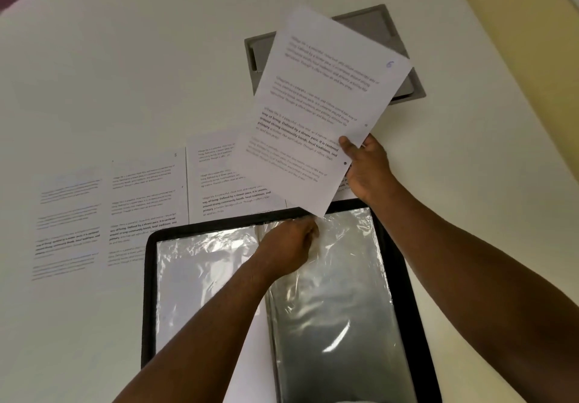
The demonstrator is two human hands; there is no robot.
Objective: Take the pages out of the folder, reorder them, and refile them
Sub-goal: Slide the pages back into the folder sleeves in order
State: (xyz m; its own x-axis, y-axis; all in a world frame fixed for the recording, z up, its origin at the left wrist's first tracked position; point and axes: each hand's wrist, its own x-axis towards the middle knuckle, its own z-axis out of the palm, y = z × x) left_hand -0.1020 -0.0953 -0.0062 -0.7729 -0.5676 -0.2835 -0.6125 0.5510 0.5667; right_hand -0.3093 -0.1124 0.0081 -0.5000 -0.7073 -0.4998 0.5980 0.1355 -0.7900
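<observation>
Open black zip folder (150, 277) of slippery, crinkly clear sleeves, near table edge. Three printed white pages (147, 202) flat beyond. One light, floppy sheet marked 6 (319, 111) aloft, pinched by right hand (365, 164) at punched edge. Left hand (288, 246) gripping sleeve top.

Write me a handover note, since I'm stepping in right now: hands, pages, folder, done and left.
Right hand holds page 6 in the air by its punched edge.
Left hand grips the top of a plastic sleeve in the open folder.
Three pages lie side by side on the table.
Done: those pages are out.
Left: set page 6 down, reorder, refile.
</observation>
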